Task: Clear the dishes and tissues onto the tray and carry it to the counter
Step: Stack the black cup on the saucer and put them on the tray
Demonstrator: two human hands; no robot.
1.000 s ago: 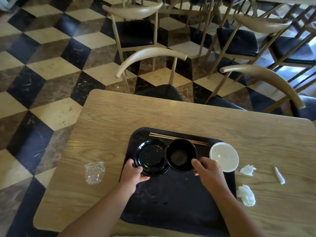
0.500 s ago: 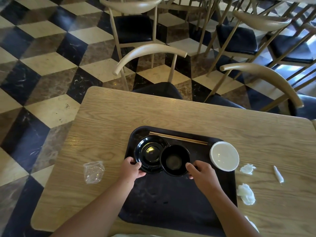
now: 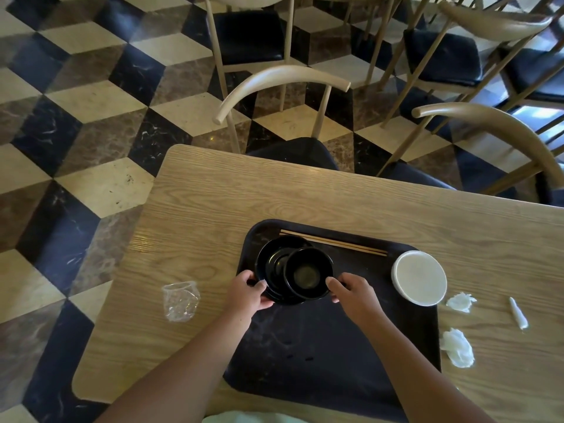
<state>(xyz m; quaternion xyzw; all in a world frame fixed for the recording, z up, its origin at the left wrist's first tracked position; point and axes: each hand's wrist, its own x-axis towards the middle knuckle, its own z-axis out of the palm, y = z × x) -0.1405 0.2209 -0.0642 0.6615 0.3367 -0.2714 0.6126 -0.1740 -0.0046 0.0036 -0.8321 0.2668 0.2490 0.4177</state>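
Note:
A black tray (image 3: 320, 346) lies on the wooden table (image 3: 213, 209). At its far left sits a black plate (image 3: 270, 264), and a black bowl (image 3: 308, 273) overlaps its right part. My left hand (image 3: 247, 293) grips the plate's near left rim. My right hand (image 3: 354, 296) holds the bowl's near right rim. Wooden chopsticks (image 3: 332, 242) lie along the tray's far edge. A white bowl (image 3: 419, 277) rests on the tray's right edge. Two crumpled tissues (image 3: 459, 301) (image 3: 457, 348) and a rolled white paper (image 3: 518, 312) lie on the table to the right.
A crumpled clear plastic cup (image 3: 180, 300) lies on the table left of the tray. Wooden chairs with black seats (image 3: 283, 83) (image 3: 488, 123) stand against the table's far side, with more behind. The floor has a cube-pattern tile.
My right hand has slid the black bowl leftward, from beside the plate to over its right part. My left hand stays on the plate's rim.

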